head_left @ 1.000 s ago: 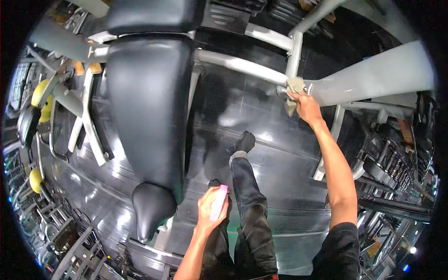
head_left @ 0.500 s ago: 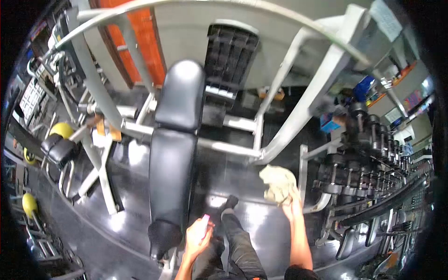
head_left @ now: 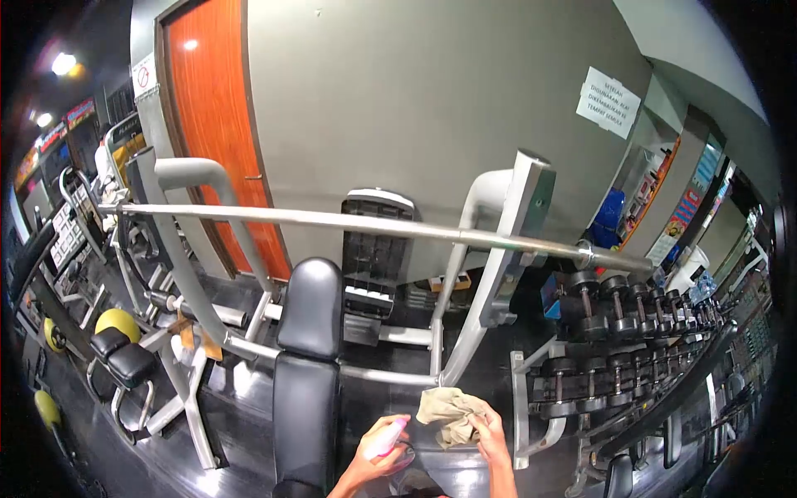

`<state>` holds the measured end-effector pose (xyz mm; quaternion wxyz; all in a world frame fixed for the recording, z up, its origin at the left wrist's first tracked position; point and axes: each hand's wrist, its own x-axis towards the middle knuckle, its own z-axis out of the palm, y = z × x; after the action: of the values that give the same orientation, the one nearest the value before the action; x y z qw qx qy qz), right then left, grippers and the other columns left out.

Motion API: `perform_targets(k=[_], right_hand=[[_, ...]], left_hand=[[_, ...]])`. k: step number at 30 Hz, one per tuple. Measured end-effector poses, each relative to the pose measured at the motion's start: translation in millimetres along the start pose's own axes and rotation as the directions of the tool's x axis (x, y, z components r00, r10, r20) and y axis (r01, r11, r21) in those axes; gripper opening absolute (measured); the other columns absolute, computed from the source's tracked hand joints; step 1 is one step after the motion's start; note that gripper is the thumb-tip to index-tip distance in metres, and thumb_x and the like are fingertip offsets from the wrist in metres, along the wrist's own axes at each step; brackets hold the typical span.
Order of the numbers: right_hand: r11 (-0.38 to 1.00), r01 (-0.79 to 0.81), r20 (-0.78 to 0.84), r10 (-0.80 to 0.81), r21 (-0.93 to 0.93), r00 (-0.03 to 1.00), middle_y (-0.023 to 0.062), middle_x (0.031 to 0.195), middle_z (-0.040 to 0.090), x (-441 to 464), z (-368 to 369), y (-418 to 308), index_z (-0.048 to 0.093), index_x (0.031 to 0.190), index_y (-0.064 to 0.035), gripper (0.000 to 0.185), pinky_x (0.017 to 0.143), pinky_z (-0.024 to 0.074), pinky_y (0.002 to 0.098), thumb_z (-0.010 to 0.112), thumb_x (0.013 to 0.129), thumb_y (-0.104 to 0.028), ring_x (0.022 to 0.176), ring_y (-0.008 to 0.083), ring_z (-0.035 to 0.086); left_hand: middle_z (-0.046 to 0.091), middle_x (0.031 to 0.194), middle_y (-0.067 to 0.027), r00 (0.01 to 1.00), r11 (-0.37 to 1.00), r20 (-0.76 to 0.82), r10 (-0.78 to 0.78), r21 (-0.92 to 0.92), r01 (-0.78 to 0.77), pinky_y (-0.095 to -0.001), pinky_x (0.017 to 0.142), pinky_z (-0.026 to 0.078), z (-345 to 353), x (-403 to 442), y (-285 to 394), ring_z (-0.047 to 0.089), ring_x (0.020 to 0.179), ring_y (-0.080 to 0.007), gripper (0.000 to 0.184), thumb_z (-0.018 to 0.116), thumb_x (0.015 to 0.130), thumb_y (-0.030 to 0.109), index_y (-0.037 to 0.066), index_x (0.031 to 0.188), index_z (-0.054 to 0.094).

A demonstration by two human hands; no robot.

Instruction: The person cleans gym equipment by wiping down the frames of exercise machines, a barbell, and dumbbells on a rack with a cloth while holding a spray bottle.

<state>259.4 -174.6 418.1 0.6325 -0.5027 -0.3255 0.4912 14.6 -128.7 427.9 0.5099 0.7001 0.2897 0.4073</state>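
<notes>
My left hand is wrapped round a spray bottle with a pink and white top; its clear lower part is mostly hidden by the fingers. A crumpled beige cloth hangs from my right hand, pinched between thumb and fingers. Both hands are held in front of me, a short way apart. Just left of them stands a black padded bench with its backrest raised. Beyond it a bare metal barbell lies across the grey rack uprights.
To the right is a rack of several dumbbells. A smaller black seat and yellow weight plates are on the left. An orange door and a paper sign are on the far wall.
My view has tilted up, showing more wall and the whole barbell. The right hand has brought the cloth in closer to the left hand, which still holds the bottle.
</notes>
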Motion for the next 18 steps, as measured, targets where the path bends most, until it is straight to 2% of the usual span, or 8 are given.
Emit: perform_targets(k=[2,4,7,10,12,14,15,18], right_hand=[[0.994,0.042,0.069,-0.036,-0.097,0.997,0.0092,0.118,0.061,15.4,7.5,-16.5,0.051,0.127,0.0028,0.041,0.095,0.0438,0.0284,0.056,0.086,-0.002,0.107,0.0145,0.057],[0.979,0.088,0.122,-0.066,-0.186,0.990,0.0108,0.118,0.061,32.7,7.2,-25.6,0.054,0.123,0.0012,0.040,0.093,0.0455,0.0284,0.060,0.084,-0.003,0.107,0.0142,0.057],[0.952,0.125,0.216,-0.065,-0.278,0.974,0.0105,0.105,0.064,53.4,21.8,-57.1,0.056,0.114,0.0004,0.035,0.078,0.0513,0.0250,0.067,0.080,0.001,0.091,0.0126,0.064],[0.802,0.255,0.355,-0.057,-0.541,0.933,0.0087,0.100,0.066,76.5,24.6,-78.9,0.058,0.111,0.0016,0.035,0.079,0.0513,0.0259,0.070,0.079,-0.002,0.089,0.0121,0.064],[0.828,0.170,0.326,0.017,-0.534,0.945,0.0083,0.098,0.067,88.2,30.3,-92.9,0.062,0.106,0.0010,0.032,0.080,0.0516,0.0281,0.074,0.077,-0.006,0.089,0.0141,0.065],[0.725,0.409,0.468,-0.135,-0.555,0.874,0.0096,0.099,0.068,100.3,41.4,-109.1,0.066,0.103,-0.0017,0.030,0.081,0.0517,0.0310,0.074,0.074,-0.007,0.087,0.0194,0.067],[0.693,0.437,0.475,-0.154,-0.573,0.867,0.0109,0.099,0.066,105.9,46.1,-114.1,0.069,0.098,-0.0038,0.028,0.083,0.0508,0.0335,0.074,0.072,-0.009,0.090,0.0244,0.066],[0.620,0.560,0.526,-0.264,-0.550,0.809,0.0105,0.099,0.063,128.3,53.1,-112.6,0.069,0.098,-0.0048,0.028,0.084,0.0496,0.0345,0.073,0.071,-0.009,0.094,0.0260,0.063]], left_hand=[[0.047,0.133,-0.0183,0.999,0.977,-0.010,0.049,-0.206,-0.050,-0.0348,0.088,0.048,3.0,27.2,7.5,0.061,0.093,-0.0218,0.047,0.059,0.073,-0.008,0.003,0.119,0.057],[0.038,0.141,-0.0202,0.996,0.939,0.015,-0.086,-0.332,0.086,-0.0398,0.097,0.043,2.7,51.7,13.1,0.056,0.112,-0.0292,0.037,0.061,0.072,-0.005,0.004,0.109,0.062],[0.029,0.147,-0.0251,0.987,0.980,0.121,0.109,-0.179,-0.086,-0.0487,0.111,0.023,-3.8,87.9,6.6,0.017,0.142,-0.0390,0.022,0.065,0.069,0.002,0.004,0.091,0.065],[0.025,0.148,-0.0280,0.950,0.957,0.164,0.267,-0.165,-0.240,-0.0503,0.112,0.019,-6.8,116.5,7.3,0.015,0.142,-0.0406,0.024,0.066,0.066,0.003,0.005,0.090,0.066],[0.022,0.149,-0.0300,0.928,0.955,0.224,0.296,-0.100,-0.281,-0.0504,0.113,0.016,-8.3,128.8,7.9,0.014,0.143,-0.0414,0.026,0.067,0.065,0.005,0.006,0.091,0.067],[0.032,0.145,-0.0287,0.925,0.955,0.248,0.288,-0.144,-0.258,-0.0504,0.113,0.016,-10.3,140.2,23.7,0.018,0.142,-0.0417,0.029,0.065,0.066,0.006,0.007,0.095,0.068],[0.044,0.137,-0.0249,0.847,0.924,0.384,0.367,-0.050,-0.378,-0.0500,0.112,0.020,-16.4,151.5,19.0,0.023,0.139,-0.0422,0.031,0.064,0.067,0.005,0.006,0.098,0.068],[0.053,0.128,-0.0210,0.834,0.945,0.446,0.324,-0.111,-0.308,-0.0486,0.111,0.023,-22.0,160.0,-10.3,0.031,0.134,-0.0417,0.032,0.064,0.067,0.006,0.006,0.099,0.068]])
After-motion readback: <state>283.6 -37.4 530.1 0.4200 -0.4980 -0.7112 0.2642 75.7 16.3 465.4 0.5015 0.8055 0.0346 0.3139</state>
